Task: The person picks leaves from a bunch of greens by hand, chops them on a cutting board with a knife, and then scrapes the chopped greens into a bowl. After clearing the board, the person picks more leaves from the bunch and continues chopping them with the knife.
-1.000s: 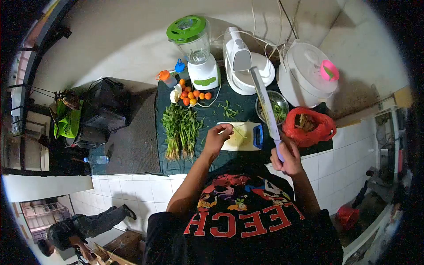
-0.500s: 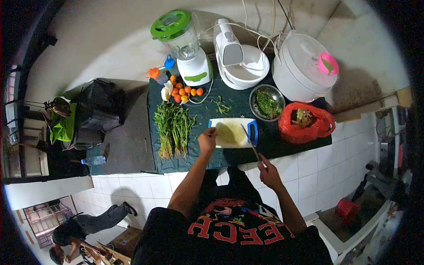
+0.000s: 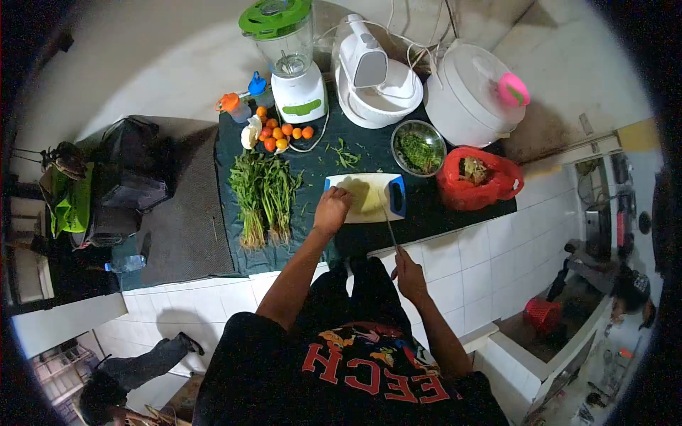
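Against a pale wall point(image 3: 192, 71), works at a green cloth point(image 3: 376, 156). Clasps a knife point(image 3: 391, 228) in the right hand point(image 3: 410, 275), tip over the cutting board point(image 3: 362, 192); apart from it, bunches the left hand point(image 3: 332, 210) on the board's left end, too hidden to tell whether pinching anything. Has, farther right, chopped greens point(image 3: 419, 150) in a bowl point(image 3: 406, 167) and scraps point(image 3: 472, 170) in a red bag point(image 3: 469, 199).

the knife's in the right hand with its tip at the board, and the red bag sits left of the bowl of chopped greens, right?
Not quite: in the head view the red bag sits right of the bowl of chopped greens. The knife is in the right hand, tip at the board, as you say.
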Available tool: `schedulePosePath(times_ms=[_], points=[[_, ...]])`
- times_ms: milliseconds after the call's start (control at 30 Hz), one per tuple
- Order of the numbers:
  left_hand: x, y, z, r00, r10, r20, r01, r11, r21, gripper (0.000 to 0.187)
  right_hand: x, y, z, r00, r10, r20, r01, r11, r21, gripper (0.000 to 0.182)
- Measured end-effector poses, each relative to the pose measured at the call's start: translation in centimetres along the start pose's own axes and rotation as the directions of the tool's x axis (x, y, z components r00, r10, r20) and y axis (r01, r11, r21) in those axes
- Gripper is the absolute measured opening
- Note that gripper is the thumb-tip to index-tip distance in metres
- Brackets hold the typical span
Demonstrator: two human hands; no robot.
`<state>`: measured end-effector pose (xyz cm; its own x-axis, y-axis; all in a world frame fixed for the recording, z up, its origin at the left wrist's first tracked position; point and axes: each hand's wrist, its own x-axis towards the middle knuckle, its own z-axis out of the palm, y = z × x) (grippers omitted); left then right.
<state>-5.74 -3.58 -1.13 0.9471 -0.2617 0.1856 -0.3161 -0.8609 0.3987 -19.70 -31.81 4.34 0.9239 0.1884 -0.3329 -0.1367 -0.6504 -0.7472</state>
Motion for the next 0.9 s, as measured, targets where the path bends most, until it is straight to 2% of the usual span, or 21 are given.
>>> schedulePosePath(times_ms=[33,67,133,167,200,267,300,333,367,400,433,500,533,567,600,633,667,700,733,800,900], points=[[0.3,0.0,0.4,0.999,0.039,0.017,-0.040,0.997,0.063,0.024,0.0,0.1,0.3,0.995,-0.087,-0.048,0.082,0.991,-0.104,0.051],[0.5,0.1,0.8,0.996,0.076,0.038,-0.081,0.989,0.126,0.027,-0.1,0.3,0.4,0.995,-0.088,-0.049,0.082,0.991,-0.110,0.051],[0.9,0.5,1.0,0.997,0.076,0.025,-0.078,0.992,0.096,0.028,-0.3,-1.5,0.1,0.993,0.116,-0.021,-0.116,0.993,0.016,0.051],[1.0,0.7,1.1,0.997,0.076,0.018,-0.077,0.995,0.069,0.030,-0.3,-0.8,0.6,0.998,0.023,-0.060,-0.024,1.000,-0.011,0.051],[1.0,0.4,1.6,0.997,0.077,0.015,-0.078,0.995,0.068,0.030,-0.2,-0.8,0.7,0.998,0.023,-0.062,-0.024,1.000,-0.014,0.051],[1.1,-0.3,2.9,0.990,0.143,0.004,-0.143,0.987,0.078,0.033,0.1,-0.9,0.6,0.989,0.148,0.006,-0.147,0.989,-0.026,0.051],[1.5,-0.1,2.6,0.990,0.140,-0.012,-0.139,0.987,0.077,0.033,0.2,-0.4,0.9,0.996,0.093,-0.012,-0.093,0.996,-0.012,0.054],[1.4,0.0,2.0,0.992,0.112,0.061,-0.117,0.990,0.082,0.035,0.1,-1.5,0.2,0.999,0.054,-0.004,-0.054,0.998,0.041,0.052],[1.4,0.0,1.4,0.987,0.082,0.141,-0.095,0.991,0.090,0.036,0.3,-0.1,0.9,0.998,-0.044,-0.040,0.043,0.998,-0.046,0.052],[1.3,-0.3,1.4,0.987,0.076,0.143,-0.090,0.992,0.092,0.036,0.4,-0.3,1.2,0.988,-0.138,-0.063,0.129,0.983,-0.133,0.051],[1.1,-0.5,1.5,0.995,0.074,0.072,-0.079,0.994,0.071,0.038,0.3,-0.3,1.1,0.989,-0.137,-0.056,0.129,0.983,-0.131,0.051],[1.2,-0.6,0.9,0.998,0.070,0.003,-0.070,0.996,0.052,0.039,0.5,-1.0,0.9,0.996,0.079,0.034,-0.079,0.997,-0.005,0.051],[1.5,-0.3,-0.3,1.000,-0.029,-0.005,0.029,0.999,-0.015,0.037,0.7,0.4,1.4,0.996,0.081,0.036,-0.080,0.997,-0.003,0.051],[1.6,0.1,-1.4,0.992,-0.130,-0.002,0.129,0.988,-0.082,0.035,0.8,1.8,2.2,0.995,-0.093,-0.020,0.091,0.994,-0.066,0.051],[1.6,0.1,-1.6,0.991,-0.133,0.008,0.133,0.988,-0.081,0.035,0.8,1.4,2.4,0.962,-0.266,-0.063,0.256,0.957,-0.136,0.051],[1.8,0.0,-1.8,0.975,-0.207,-0.077,0.185,0.956,-0.229,0.036,0.6,1.1,2.4,0.964,-0.259,-0.058,0.250,0.959,-0.131,0.051],[2.1,-0.2,-1.9,0.944,-0.292,-0.153,0.218,0.901,-0.374,0.037,0.8,0.7,2.3,0.996,-0.088,-0.006,0.087,0.992,-0.087,0.050],[2.3,-0.6,-2.1,0.926,-0.325,-0.194,0.221,0.881,-0.418,0.037,1.2,-0.2,2.1,0.996,0.079,0.051,-0.076,0.996,-0.052,0.049],[2.4,-1.0,-2.2,0.925,-0.325,-0.196,0.223,0.882,-0.415,0.037,1.5,0.3,2.8,0.996,0.075,0.053,-0.073,0.996,-0.050,0.049],[2.3,-1.1,-2.7,0.855,-0.460,-0.239,0.286,0.803,-0.522,0.037,1.4,1.2,3.7,0.993,-0.117,0.012,0.118,0.990,-0.079,0.046],[1.8,-1.0,-3.7,0.852,-0.448,-0.270,0.275,0.823,-0.498,0.033,1.5,1.5,4.6,0.994,-0.103,0.024,0.105,0.989,-0.107,0.043]])
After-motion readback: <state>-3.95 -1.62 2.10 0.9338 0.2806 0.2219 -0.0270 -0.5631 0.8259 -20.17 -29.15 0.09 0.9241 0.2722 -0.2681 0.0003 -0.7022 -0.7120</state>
